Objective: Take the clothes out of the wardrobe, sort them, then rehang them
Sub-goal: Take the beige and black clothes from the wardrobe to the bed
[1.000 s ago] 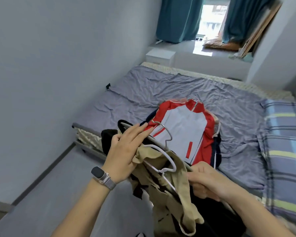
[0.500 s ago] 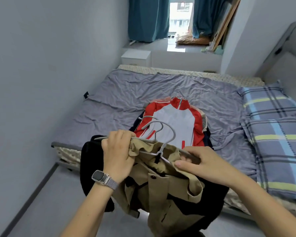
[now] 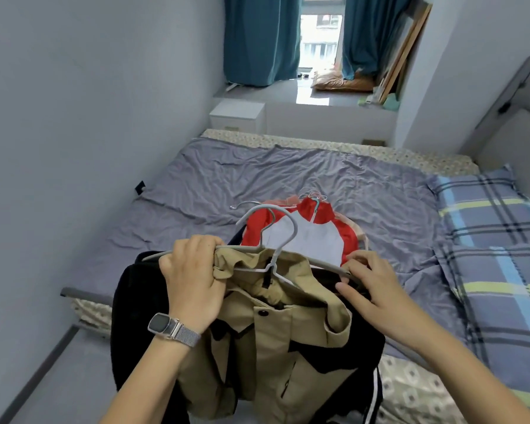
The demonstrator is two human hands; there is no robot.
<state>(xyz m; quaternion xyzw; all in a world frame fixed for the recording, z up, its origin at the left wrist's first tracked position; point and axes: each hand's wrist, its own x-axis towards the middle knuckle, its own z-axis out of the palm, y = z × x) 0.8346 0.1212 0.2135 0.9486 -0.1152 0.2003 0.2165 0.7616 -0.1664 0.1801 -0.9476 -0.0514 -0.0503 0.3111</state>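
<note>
Over the bed's foot: a bundle of hung clothes is held up, closer to the pile than a second ago.
Left hand (image 3: 193, 281): now fisted round the grey hangers (image 3: 266, 240) and khaki jacket (image 3: 276, 325) collar.
Right hand (image 3: 371, 289): fingers now pinch the hanger's far end.
Textures: stiff khaki cotton, dark fleecy garment (image 3: 135, 316), creased purple sheet (image 3: 257, 175).
Pile: red-and-white jacket (image 3: 306, 234) lies flat.

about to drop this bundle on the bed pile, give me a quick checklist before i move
1. Left hand grips the grey hanger bar and khaki jacket: ok.
2. Right hand fingers hold the bar's other end: ok.
3. Black garment secure on a hanger: cannot tell.
4. Hooks free of each other: not ok, two overlap.
5. Free grey sheet beyond the red and white jacket: ok.
</note>
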